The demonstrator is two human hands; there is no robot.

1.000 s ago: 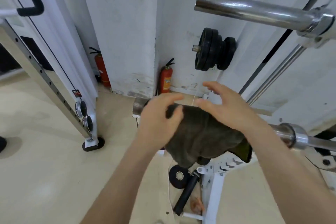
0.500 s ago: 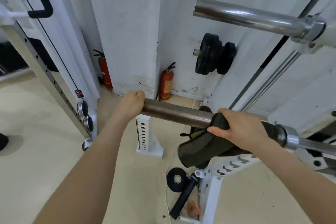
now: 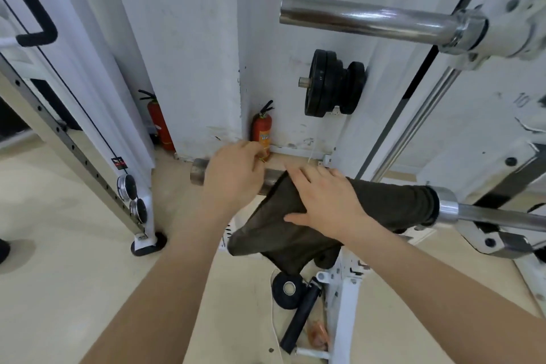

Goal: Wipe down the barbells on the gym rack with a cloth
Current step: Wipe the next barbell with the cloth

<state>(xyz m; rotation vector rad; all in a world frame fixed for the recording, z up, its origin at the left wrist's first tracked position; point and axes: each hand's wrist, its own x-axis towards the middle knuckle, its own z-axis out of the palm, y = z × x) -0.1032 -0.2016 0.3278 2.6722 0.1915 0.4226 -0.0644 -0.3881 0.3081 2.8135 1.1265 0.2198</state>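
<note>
The lower barbell [image 3: 197,176] lies across the middle of the view, its dull sleeve end pointing left and its chrome collar [image 3: 446,204] at the right. A dark olive cloth [image 3: 393,198] is draped over the sleeve up to the collar, with a fold hanging below. My right hand [image 3: 328,204] lies flat on the cloth with straight fingers and presses it onto the sleeve. My left hand [image 3: 233,179] sits over the bare sleeve near its end, fingers curled over the far side. A second, shiny barbell [image 3: 369,19] rests higher up on the rack at the upper right.
Black weight plates [image 3: 334,87] hang on a wall peg. Two red fire extinguishers [image 3: 261,130] [image 3: 158,122] stand at the wall base. A white perforated upright [image 3: 74,145] slants at the left. On the floor below lie a black roll [image 3: 288,289], a black roller [image 3: 301,319] and a white frame [image 3: 342,304].
My left hand slid right from the sleeve's end, which now shows. My right hand let go of the bunched cloth and lies flat on it; the cloth is spread along the sleeve.
</note>
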